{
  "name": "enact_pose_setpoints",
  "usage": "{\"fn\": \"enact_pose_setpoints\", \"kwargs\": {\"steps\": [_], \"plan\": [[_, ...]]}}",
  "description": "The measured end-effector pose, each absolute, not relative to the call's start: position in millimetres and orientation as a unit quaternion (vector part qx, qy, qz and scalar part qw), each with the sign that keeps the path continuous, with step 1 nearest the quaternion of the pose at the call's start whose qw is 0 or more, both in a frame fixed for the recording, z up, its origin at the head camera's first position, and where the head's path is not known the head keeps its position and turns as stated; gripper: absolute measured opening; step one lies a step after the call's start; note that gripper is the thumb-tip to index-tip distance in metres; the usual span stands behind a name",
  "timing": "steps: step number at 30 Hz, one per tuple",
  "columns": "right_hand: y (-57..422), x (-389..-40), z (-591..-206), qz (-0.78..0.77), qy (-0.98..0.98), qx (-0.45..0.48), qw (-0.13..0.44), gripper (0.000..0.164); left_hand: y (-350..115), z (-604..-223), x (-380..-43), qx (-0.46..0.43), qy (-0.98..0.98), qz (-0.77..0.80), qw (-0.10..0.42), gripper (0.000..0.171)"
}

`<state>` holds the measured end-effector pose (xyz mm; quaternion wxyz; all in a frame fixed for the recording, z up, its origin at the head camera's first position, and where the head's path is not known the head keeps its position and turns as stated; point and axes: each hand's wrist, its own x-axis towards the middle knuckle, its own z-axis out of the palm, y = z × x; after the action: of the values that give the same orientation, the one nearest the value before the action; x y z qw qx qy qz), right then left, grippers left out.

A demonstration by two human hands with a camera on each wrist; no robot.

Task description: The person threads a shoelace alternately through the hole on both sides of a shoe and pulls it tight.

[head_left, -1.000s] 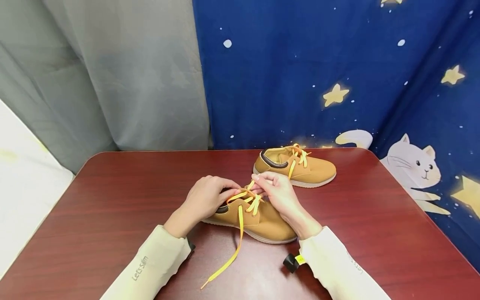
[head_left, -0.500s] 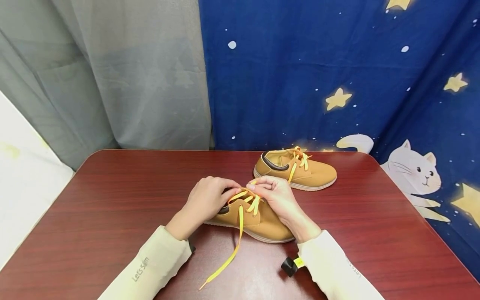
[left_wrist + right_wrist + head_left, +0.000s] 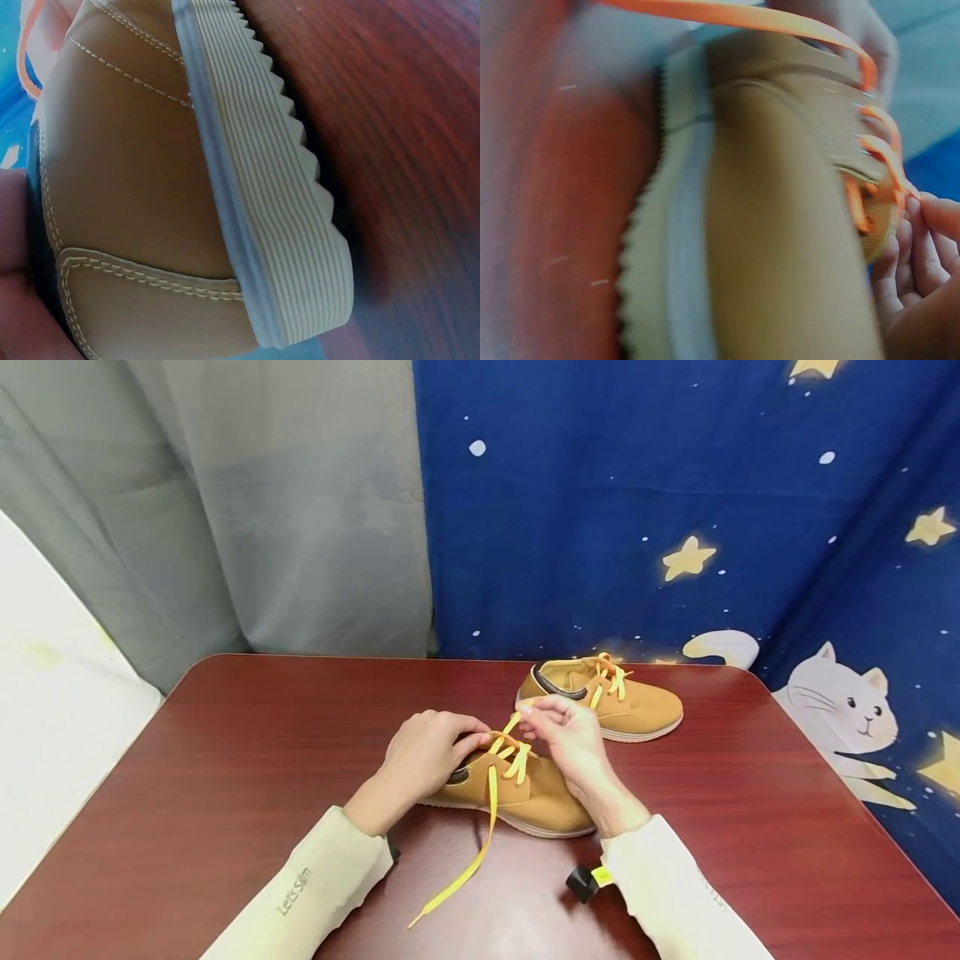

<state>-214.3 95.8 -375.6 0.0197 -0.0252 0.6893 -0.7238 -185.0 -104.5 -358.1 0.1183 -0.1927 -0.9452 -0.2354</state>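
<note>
A tan shoe (image 3: 551,802) with yellow laces stands on the table, toe to the right. My left hand (image 3: 423,752) holds it at the ankle opening, thumb and fingertips together near the tongue; what lies between them is partly hidden. Between thumb and index finger my right hand (image 3: 577,747) pinches a shoelace (image 3: 512,723) and holds it taut above the upper eyelets. The other lace end (image 3: 480,856) hangs over the shoe's near side onto the table. In the right wrist view the fingers (image 3: 922,255) sit beside the laced eyelets; the left wrist view shows the heel side (image 3: 142,180).
A second tan shoe (image 3: 645,710), its laces threaded, stands behind on the right, close to my right hand. The dark red table (image 3: 247,777) ends at a grey curtain (image 3: 322,527) and a blue starry curtain (image 3: 570,510).
My right hand dipped toward the tongue, then rose up and to the right, drawing the pinched lace out longer. The left hand stays on the shoe. The head view has shifted slightly.
</note>
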Motion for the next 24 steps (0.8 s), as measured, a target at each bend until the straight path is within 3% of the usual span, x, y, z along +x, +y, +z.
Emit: {"fn": "enact_pose_setpoints", "kwargs": {"steps": [5, 24], "plan": [[104, -223, -367, -0.747, 0.665, -0.008, 0.019, 0.002, -102, -359, -186, -0.184, -0.947, -0.236, 0.114, 0.011], [119, -267, -316, -0.627, 0.776, -0.071, -0.003, 0.026, -101, -363, -188, -0.172, -0.949, -0.228, 0.131, 0.011]]}}
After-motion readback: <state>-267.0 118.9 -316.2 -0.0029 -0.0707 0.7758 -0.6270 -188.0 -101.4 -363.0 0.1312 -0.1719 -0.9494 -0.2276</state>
